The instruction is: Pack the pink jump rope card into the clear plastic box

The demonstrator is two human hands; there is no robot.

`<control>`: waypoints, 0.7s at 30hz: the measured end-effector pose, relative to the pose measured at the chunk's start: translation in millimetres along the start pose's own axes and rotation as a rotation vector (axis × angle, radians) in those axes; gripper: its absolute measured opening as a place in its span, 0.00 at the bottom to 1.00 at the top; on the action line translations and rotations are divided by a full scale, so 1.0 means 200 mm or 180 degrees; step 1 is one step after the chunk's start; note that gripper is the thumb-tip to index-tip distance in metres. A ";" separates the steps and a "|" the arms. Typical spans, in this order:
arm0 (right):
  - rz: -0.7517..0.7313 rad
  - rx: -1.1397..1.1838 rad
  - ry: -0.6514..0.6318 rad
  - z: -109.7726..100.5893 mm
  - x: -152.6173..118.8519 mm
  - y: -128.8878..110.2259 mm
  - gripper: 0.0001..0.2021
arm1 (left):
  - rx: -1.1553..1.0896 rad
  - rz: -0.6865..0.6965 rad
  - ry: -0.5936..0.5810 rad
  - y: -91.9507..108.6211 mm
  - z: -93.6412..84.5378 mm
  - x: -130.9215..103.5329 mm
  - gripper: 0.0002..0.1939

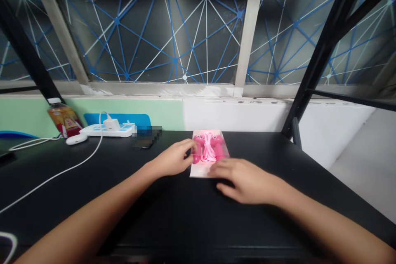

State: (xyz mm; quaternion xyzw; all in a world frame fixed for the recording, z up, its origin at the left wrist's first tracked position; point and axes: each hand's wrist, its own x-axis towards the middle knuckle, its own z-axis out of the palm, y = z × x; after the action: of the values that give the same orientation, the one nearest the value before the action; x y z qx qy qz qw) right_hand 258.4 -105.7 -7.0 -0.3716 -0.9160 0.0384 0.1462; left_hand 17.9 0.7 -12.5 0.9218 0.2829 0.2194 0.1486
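While your left hand (175, 158), its grip unclear, curls at the left edge of the pink rope package (199, 170), your right hand (244, 180), thumb parted from fingers, covers its near-right corner, probably steadying it flat on the black desk (173, 222).

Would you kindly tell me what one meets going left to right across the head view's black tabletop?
White-capped plastic bottle, long white power strip, left hand, pink-handled pink cord in rectangular white packaging, right hand.

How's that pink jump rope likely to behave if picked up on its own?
Its looped cord looks thin, so it would probably flop and uncoil. The handles look rounded, so they might roll if set loose.
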 end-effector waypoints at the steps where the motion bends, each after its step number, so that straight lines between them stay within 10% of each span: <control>1: 0.0115 -0.0057 0.0218 0.00 0.00 0.02 0.15 | -0.0053 -0.0015 -0.0043 -0.01 -0.01 0.00 0.05; 8: 0.0940 -0.0085 0.0743 0.10 0.00 0.21 0.29 | -0.0229 -0.0175 -0.0229 0.02 -0.04 -0.02 0.15; 21: 0.1217 0.0887 0.0757 0.10 0.02 0.27 0.14 | 0.0237 -0.0369 -0.0012 -0.04 0.02 -0.02 0.13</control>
State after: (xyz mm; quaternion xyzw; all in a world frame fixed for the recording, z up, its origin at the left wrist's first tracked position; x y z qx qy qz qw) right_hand 286.4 -63.2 -35.7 -0.5161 -0.7914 0.1471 0.2927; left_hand 13.0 3.0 -20.3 0.9092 0.3435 0.1981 0.1272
